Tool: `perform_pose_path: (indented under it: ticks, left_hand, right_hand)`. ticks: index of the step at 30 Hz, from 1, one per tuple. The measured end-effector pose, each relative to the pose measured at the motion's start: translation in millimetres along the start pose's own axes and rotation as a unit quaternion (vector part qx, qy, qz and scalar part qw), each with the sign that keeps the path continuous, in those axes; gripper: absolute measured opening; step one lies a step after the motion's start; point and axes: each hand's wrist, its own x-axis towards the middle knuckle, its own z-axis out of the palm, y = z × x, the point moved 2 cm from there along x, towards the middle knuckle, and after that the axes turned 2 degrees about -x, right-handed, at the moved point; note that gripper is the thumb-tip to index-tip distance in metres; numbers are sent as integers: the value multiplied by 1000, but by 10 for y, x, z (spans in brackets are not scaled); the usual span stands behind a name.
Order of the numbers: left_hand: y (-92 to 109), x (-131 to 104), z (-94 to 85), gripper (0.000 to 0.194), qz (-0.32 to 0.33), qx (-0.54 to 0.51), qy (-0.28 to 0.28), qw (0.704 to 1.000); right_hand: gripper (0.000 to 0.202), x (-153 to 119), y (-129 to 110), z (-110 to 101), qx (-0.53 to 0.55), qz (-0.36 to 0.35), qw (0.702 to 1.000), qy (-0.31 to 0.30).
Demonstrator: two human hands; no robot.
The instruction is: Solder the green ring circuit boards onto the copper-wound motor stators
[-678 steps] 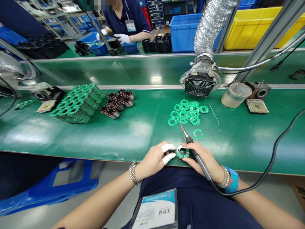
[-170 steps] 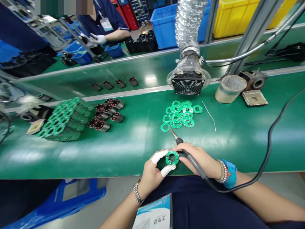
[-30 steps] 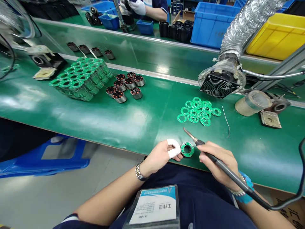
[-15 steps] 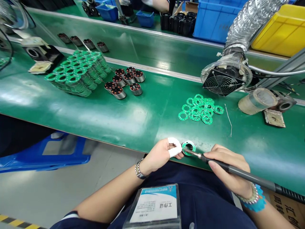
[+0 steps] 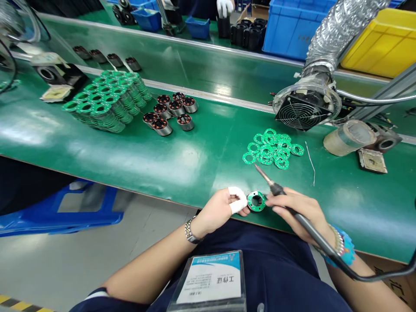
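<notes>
My left hand (image 5: 227, 203), with white covers on thumb and forefinger, is closed at the left side of a motor stator (image 5: 256, 202) topped by a green ring circuit board. The stator sits at the bench's near edge. In my right hand (image 5: 300, 212) is a soldering iron (image 5: 274, 187), its tip pointing up and left, lifted off the board. A fingertip of that hand comes close to the stator's right side; whether it touches I cannot tell. Beyond the iron's tip lies a loose pile of green ring boards (image 5: 266, 151).
A bent solder wire (image 5: 310, 162) lies right of the pile. Behind stand a fume fan (image 5: 302, 113) with a foil duct, a cloudy cup (image 5: 347, 138) and an iron stand (image 5: 386, 141). Leftward are several stators (image 5: 185, 122) and stacked boards (image 5: 100, 102). Across the divider, a co-worker's gloved hand (image 5: 225, 8) shows.
The soldering iron has lifted off the ring board and swung so its tip points up and left. My left hand stays put. Across the divider, a gloved hand has appeared at a black part.
</notes>
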Motion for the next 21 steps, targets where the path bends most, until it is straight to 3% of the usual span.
perform_pose_path:
  ticks: [3, 5, 9, 11, 15, 17, 19, 21]
  left_hand:
    - [4, 3, 3, 15, 6, -1, 1, 1000]
    - [2, -1, 3, 16, 5, -2, 1, 1000]
    - [-40, -35, -2, 20, 13, 18, 11, 1000]
    - [-70, -64, 14, 22, 42, 103, 8, 994]
    - [-52, -120, 101, 12, 164, 349, 33, 922]
    - [-2, -141, 137, 5, 204, 391, 34, 897]
    - [37, -150, 129, 12, 177, 377, -12, 909]
    - [52, -157, 69, 20, 107, 349, -83, 927]
  right_hand:
    - [25, 114, 105, 106, -3, -27, 995, -100]
    - [29, 138, 148, 152, 1, -19, 992, -127]
    - [32, 22, 153, 218, -29, 25, 997, -66]
    - [32, -78, 128, 261, -57, 47, 997, -7]
    - [34, -207, 68, 354, -94, 65, 991, 67]
    - [35, -219, 48, 378, -99, 66, 990, 75]
    - [34, -213, 39, 384, -102, 67, 990, 75]
    - [34, -207, 35, 379, -104, 67, 989, 76]
